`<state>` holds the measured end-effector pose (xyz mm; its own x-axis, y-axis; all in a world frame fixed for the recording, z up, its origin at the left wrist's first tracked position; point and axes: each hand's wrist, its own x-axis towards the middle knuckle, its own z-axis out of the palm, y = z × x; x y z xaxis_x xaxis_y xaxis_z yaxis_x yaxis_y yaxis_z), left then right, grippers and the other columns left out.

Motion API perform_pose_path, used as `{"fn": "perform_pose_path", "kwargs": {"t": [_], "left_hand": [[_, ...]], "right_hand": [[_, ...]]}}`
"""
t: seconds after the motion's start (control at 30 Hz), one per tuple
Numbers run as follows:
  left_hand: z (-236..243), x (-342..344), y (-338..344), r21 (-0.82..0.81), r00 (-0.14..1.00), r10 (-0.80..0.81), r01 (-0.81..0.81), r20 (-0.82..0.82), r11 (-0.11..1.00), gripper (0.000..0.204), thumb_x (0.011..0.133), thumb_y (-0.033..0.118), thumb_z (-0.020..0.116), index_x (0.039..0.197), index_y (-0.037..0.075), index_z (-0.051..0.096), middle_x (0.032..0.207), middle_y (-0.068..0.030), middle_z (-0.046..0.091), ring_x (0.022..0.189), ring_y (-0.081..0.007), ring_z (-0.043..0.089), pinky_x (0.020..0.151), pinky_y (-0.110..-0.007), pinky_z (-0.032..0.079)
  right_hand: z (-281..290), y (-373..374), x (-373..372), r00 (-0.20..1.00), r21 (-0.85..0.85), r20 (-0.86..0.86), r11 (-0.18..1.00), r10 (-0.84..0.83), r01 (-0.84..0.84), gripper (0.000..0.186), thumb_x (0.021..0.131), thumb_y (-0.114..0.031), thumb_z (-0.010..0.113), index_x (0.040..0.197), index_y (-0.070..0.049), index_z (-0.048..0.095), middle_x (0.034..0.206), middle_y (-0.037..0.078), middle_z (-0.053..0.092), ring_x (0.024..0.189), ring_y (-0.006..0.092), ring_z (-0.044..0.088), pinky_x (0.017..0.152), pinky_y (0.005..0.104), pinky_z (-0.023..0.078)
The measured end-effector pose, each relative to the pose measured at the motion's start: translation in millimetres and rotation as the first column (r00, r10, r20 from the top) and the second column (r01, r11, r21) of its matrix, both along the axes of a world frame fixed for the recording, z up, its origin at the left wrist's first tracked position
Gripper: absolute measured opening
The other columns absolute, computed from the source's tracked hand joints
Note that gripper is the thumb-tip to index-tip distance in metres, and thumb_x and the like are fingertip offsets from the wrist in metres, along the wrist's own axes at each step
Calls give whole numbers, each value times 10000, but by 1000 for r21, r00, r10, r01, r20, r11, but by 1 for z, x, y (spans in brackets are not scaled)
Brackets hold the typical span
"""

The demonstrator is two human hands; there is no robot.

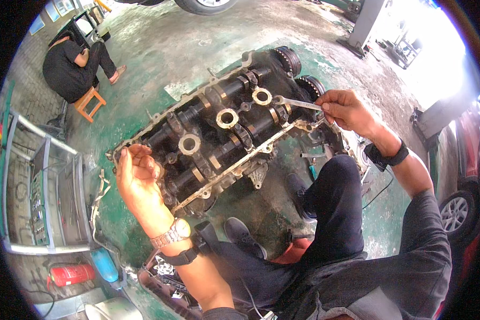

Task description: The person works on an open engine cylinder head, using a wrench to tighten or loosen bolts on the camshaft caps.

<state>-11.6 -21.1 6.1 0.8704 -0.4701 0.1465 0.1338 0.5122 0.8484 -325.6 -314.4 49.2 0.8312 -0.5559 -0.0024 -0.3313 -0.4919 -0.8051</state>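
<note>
A cylinder head (232,178) with a pale, worn rim stands in front of me, its top uncovered. Two dark camshafts (186,114) run along it, with several pale round plug-hole rings (189,152) between them. At the right end are two toothed camshaft sprockets (288,61). My right hand (349,113) pinches the end of a silver wrench (302,103), whose other end reaches over the far-right part of the cylinder head, beside a bolt area. My left hand (139,173) is at the left end, palm turned up, fingers loosely bent and apart, holding nothing visible.
A person (72,66) sits on a low wooden stool (89,105) at the far left. A metal rack (48,248), red fire extinguisher (72,274) and blue cylinder (105,265) stand left. A grey post (370,26) and a red car's wheel (457,213) are on the right.
</note>
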Motion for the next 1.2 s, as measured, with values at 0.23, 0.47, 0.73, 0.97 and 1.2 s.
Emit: {"fn": "perform_pose_path", "kwargs": {"t": [0.23, 0.47, 0.73, 0.97, 1.2], "left_hand": [[-1, 1, 0, -4, 1000, -24, 24, -6, 1000, 294, 936, 271, 526, 907, -15, 587, 801, -99, 611, 566, -107, 514, 447, -225, 365], [-1, 0, 0, 6, 1000, -4, 4, -12, 1000, 294, 936, 271, 526, 909, -16, 587, 801, -100, 613, 560, -105, 513, 445, -224, 365], [-1, 0, 0, -4, 1000, -8, 8, -14, 1000, 288, 941, 260, 515, 902, -16, 586, 803, -101, 614, 559, -101, 516, 444, -219, 366], [-2, 1, 0, -8, 1000, -17, 17, -23, 1000, 286, 942, 260, 514, 898, -13, 587, 807, -99, 615, 562, -99, 518, 447, -220, 362], [1, -1, 0, 1, 999, -1, 1, -37, 1000, 288, 938, 263, 520, 902, -15, 586, 807, -102, 611, 561, -100, 509, 450, -221, 356]], "right_hand": [[-4, -2, 2, 965, -353, 50, 908, 258, -225, 207, 946, -160, 500, 1043, 2, 585, 611, -38, 521, 467, 12, 395, 403, 172, 277], [10, 13, 2, 996, 106, -88, 994, -15, 25, 222, 891, -122, 552, 1040, 37, 591, 940, 151, 588, 823, 278, 571, 725, 356, 465], [-9, -4, -2, 983, -148, -58, 972, 174, -181, 210, 893, -140, 536, 1042, 1, 581, 738, 44, 549, 623, 127, 479, 540, 259, 370], [-14, 6, 2, 871, -615, -111, 655, 479, -439, 206, 961, -150, 458, 1063, 6, 548, 603, 10, 541, 398, 41, 443, 362, 190, 337], [-24, 9, 4, 878, -585, -117, 682, 464, -438, 217, 971, -175, 435, 1045, 4, 531, 587, 28, 549, 385, 56, 469, 347, 192, 357]]}}
